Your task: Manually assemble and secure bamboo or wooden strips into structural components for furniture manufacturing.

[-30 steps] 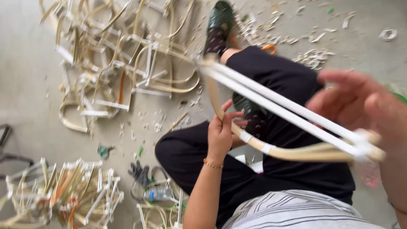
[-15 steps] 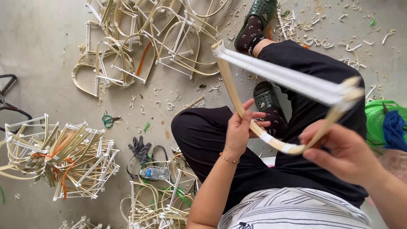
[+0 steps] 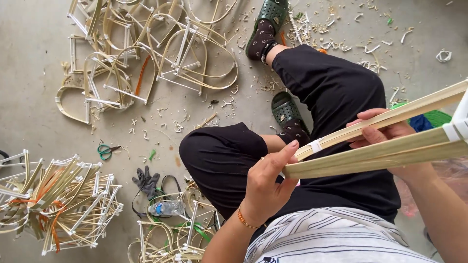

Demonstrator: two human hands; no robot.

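The left hand [image 3: 267,187] pinches the near end of a bamboo frame [image 3: 375,141] at its white tape joint [image 3: 316,145], while the right hand [image 3: 390,141] grips the slats further along, fingers wrapped around them. The frame hangs over the person's lap. The step looks like checking or pressing a joint (the binding itself is hard to read); a next move would call for steady counter-pressure from both hands. Finished frames [image 3: 146,53] crowd the floor [image 3: 29,97] to the left, with scissors [image 3: 106,151] close by; the open room lies to the right.
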